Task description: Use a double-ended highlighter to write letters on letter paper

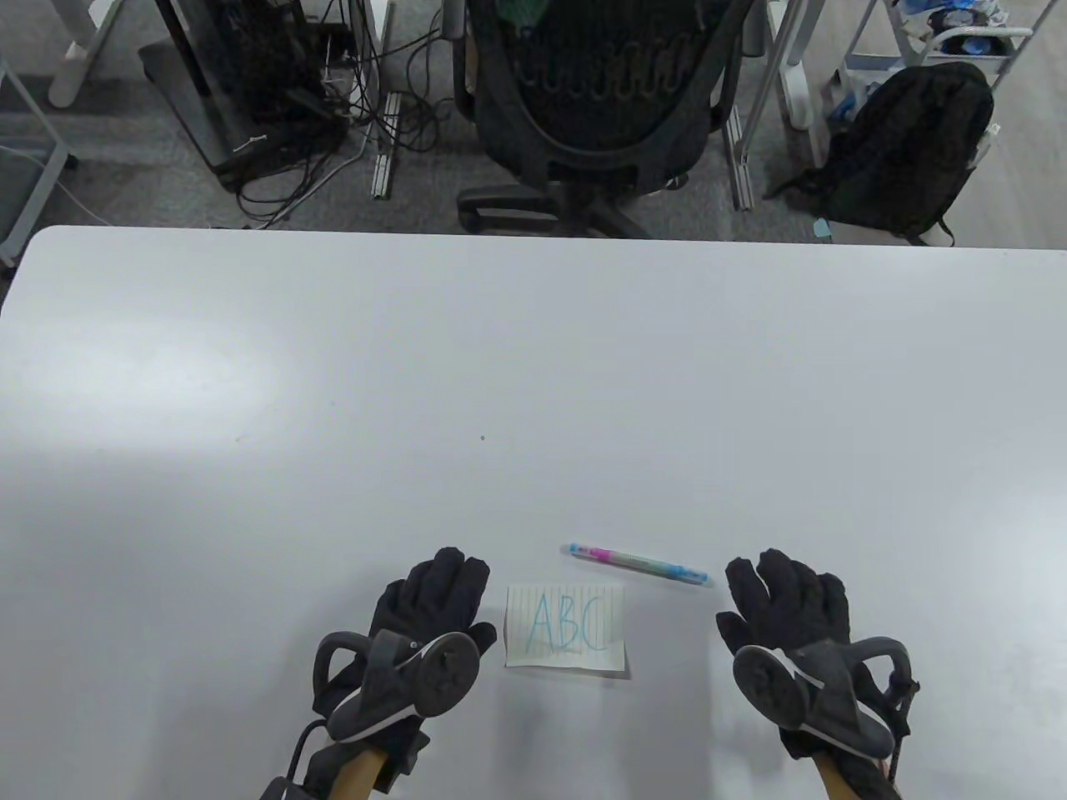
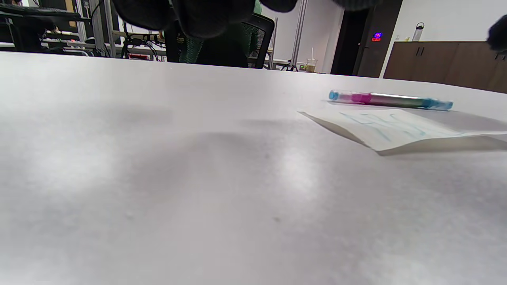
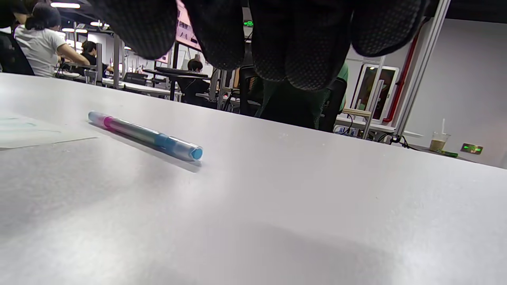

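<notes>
A big white desk [image 1: 533,375] stands in an office, with a black chair [image 1: 596,100] behind it. A small lined paper [image 1: 566,627] lies near the front edge, with ABC on it in blue. The highlighter [image 1: 638,563] lies just behind the paper, capped. The left hand [image 1: 433,604] and the right hand [image 1: 788,604] rest flat beside the paper, fingers loose, holding nothing.

Bright, even overhead light puts soft glare on the table [image 1: 250,375] at 9 o'clock; wrist views blur up close.
</notes>
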Motion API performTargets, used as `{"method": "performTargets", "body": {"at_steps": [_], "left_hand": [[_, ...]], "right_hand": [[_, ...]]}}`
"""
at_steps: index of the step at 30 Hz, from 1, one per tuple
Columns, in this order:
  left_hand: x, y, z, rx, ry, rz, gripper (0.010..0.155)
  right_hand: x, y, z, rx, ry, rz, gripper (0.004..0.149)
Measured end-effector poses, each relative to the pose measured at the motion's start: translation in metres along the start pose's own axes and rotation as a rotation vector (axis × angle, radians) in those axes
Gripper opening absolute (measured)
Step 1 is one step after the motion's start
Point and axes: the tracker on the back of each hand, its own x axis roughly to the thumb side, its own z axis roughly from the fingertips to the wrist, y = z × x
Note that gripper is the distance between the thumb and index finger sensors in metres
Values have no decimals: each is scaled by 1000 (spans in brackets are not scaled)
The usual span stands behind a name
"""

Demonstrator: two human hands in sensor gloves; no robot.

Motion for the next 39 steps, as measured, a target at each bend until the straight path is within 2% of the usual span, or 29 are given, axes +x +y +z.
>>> {"method": "performTargets", "body": {"at_steps": [8, 19, 26, 39], "left_hand": [[-8, -2, 2, 21, 59, -115, 71], [-19, -12, 0, -2, 133, -225, 75], [-20, -13, -1, -5, 138, -217, 75], [-11, -14, 0, -7, 114, -191, 74]], "right_hand": [[-9, 11, 9, 11, 6, -25, 65], [-25, 26, 11, 54, 44, 6, 72], [-26, 29, 15, 74, 46, 19, 77], [-24, 32, 18, 75, 26, 33, 77]]}}
